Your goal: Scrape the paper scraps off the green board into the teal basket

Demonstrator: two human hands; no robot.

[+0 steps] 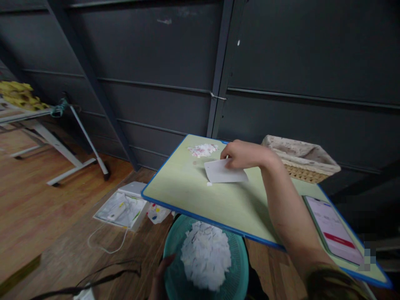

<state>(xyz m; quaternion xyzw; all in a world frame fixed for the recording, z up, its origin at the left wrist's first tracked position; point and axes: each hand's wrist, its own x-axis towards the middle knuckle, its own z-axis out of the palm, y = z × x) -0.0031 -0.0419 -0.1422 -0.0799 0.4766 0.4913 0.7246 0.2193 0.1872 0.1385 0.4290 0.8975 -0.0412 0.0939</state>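
My right hand [243, 154] reaches across a pale green table with a blue edge [193, 196] and is closed on a white card [225, 171], whose lower edge rests on the tabletop. A small heap of white and pink paper scraps [203, 150] lies just beyond the card near the table's far edge. Below the table's front edge, my left hand [160, 277] grips the rim of a teal bowl [237, 275] that holds a pile of white paper scraps [204, 260]. Only part of that hand shows.
A phone with a lit screen [334, 229] lies on the table's right end. A wicker basket [301, 160] stands behind the table. On the wooden floor lie a white device with papers [123, 206], cables and a small bag [158, 213]. A white metal stand [71, 156] is at left.
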